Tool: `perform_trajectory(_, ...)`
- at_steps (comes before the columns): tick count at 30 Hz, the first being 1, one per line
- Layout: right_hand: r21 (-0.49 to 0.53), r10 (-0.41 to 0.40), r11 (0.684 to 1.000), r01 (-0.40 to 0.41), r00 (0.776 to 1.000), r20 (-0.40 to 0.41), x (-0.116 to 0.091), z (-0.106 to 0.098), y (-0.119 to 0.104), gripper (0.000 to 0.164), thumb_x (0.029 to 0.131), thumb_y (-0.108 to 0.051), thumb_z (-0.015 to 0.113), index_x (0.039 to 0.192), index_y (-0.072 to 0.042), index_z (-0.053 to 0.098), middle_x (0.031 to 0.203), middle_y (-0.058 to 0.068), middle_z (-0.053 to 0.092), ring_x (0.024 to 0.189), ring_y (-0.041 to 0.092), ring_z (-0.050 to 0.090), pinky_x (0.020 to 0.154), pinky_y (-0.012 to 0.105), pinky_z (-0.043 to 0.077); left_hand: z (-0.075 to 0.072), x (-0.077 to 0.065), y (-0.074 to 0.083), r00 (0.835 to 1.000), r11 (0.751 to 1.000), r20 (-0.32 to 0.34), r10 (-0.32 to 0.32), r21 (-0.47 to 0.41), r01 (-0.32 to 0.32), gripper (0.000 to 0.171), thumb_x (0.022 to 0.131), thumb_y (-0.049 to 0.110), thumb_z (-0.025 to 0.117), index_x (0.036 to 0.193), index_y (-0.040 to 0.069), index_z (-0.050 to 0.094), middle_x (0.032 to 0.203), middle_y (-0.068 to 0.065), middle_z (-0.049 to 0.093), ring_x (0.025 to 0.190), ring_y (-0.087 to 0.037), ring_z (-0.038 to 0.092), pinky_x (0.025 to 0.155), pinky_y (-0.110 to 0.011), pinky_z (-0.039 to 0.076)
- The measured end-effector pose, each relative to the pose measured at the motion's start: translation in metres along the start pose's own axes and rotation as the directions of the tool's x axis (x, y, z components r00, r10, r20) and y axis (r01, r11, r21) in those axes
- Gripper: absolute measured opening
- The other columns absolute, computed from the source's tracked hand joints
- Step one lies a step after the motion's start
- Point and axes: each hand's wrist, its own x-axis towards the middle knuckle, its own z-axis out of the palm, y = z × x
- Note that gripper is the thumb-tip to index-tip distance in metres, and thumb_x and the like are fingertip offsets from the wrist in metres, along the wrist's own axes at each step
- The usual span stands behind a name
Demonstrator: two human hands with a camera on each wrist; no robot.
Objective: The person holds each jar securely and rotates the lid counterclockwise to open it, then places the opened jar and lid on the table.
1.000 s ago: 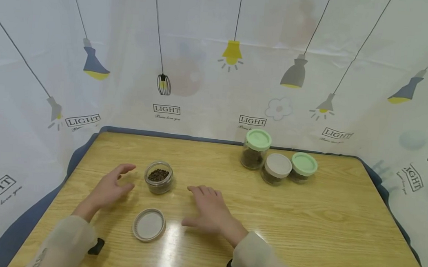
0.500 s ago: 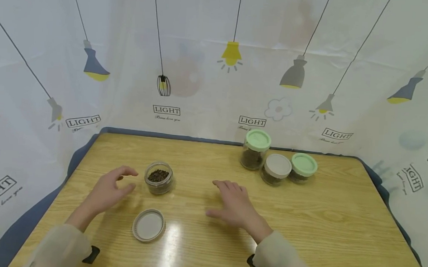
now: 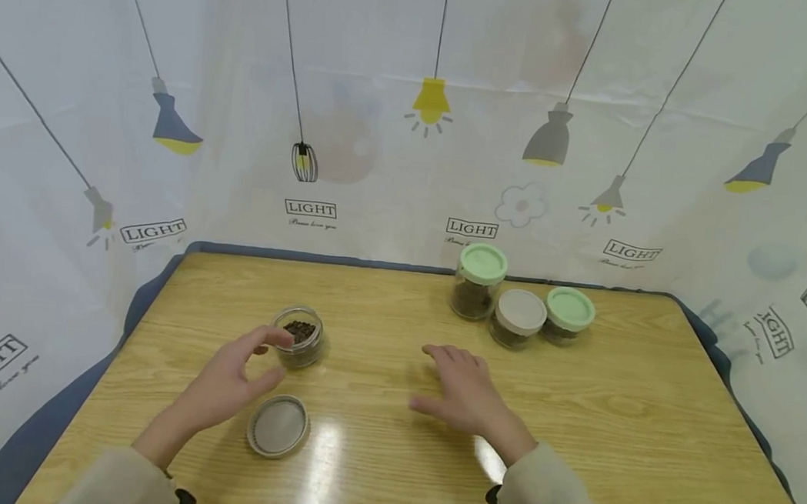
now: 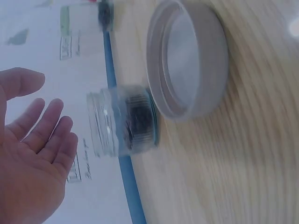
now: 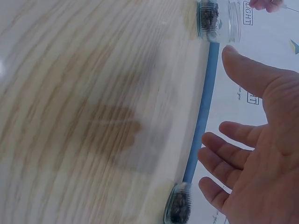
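An uncovered glass jar [image 3: 303, 351], partly filled with dark brown granules, stands on the left of the table. My left hand [image 3: 229, 380] hovers just in front of it, fingers relaxed, index fingertip overlapping the jar's rim in the head view. Below that hand a greyish-white lid [image 4: 212, 60] lies with its hollow side up, close to the jar. My right hand [image 3: 464, 394] is held over the middle of the table, fingers loosely spread and holding nothing. In the right wrist view its thumb [image 5: 247, 70] stands apart from the other fingers.
At the back right stand a tall jar with a green lid [image 3: 483, 264], a low jar with a greyish-white lid [image 3: 521, 313] and another with a green lid [image 3: 569, 308]. They hold dark contents. A printed curtain [image 3: 376, 127] hangs behind the wooden table [image 3: 615, 419].
My right hand has moved right, away from the uncovered jar. My left hand has shifted right, over the jar's near side. The jars and the lid have stayed in place.
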Motion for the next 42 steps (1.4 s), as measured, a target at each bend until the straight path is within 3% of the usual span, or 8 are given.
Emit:
perform_trajectory(9,-0.028,0.006,1.000,-0.007,0.999,-0.033,-0.010,-0.009,0.016,0.079,0.079,-0.046,0.075,0.140,-0.008,0.043,0.136,0.015,0.051,0.125,0.036,0.044,0.102,0.062,0.032,0.035,0.018,0.022,0.995,0.995,0.097,0.029,-0.101,-0.020,0.049,0.091,0.023,0.065,0.135,0.029,0.043,0.130,0.006,0.055,0.122,-0.015,0.049,0.101,-0.053,0.042)
perform_trajectory(17,-0.060,0.003,0.998,-0.006,0.999,-0.045,-0.018,-0.017,0.028,0.080,0.079,-0.049,0.074,0.139,-0.007,0.043,0.135,0.016,0.052,0.124,0.036,0.045,0.099,0.063,0.034,0.061,0.038,0.043,0.990,0.989,0.129,0.061,-0.144,-0.043,0.056,0.089,0.015,0.066,0.139,0.022,0.041,0.133,0.004,0.053,0.123,-0.015,0.046,0.101,-0.048,0.041)
perform_trajectory(22,-0.074,0.023,0.997,-0.027,0.999,-0.047,-0.022,-0.018,0.036,0.080,0.079,-0.048,0.074,0.140,-0.008,0.043,0.135,0.016,0.052,0.123,0.036,0.045,0.098,0.062,0.035,0.077,0.051,0.043,0.986,0.990,0.147,0.076,-0.132,-0.057,0.058,0.089,0.016,0.067,0.140,0.022,0.041,0.134,0.005,0.052,0.123,-0.013,0.046,0.102,-0.045,0.042)
perform_trajectory(42,-0.104,0.042,0.993,-0.048,0.998,-0.055,-0.037,-0.033,0.054,0.078,0.081,-0.049,0.072,0.139,-0.006,0.043,0.135,0.017,0.052,0.120,0.039,0.047,0.098,0.064,0.035,0.119,0.111,0.064,0.993,0.971,0.111,0.046,-0.240,-0.018,0.057,0.090,0.020,0.066,0.140,0.014,0.040,0.135,-0.002,0.051,0.125,-0.021,0.045,0.103,-0.041,0.041)
